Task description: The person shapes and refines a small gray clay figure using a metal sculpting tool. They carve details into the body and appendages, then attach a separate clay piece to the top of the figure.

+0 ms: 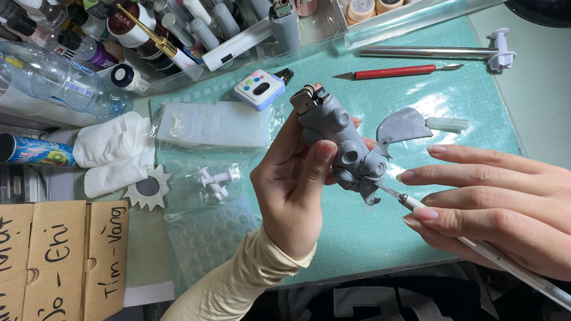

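Note:
My left hand grips a lighter covered in grey clay, holding it tilted above the green cutting mat; the lighter's metal top pokes out at its upper end. My right hand holds a thin metal craft knife, whose blade tip touches the lower end of the clay, where a loose flap hangs. A flat scrap of grey clay lies on the mat just behind.
On the mat lie a red-handled knife, a metal rod, a small white-and-blue device, clear silicone moulds and small white plastic parts. Bottles and tubes crowd the back left; folded tissue and cardboard sit at left.

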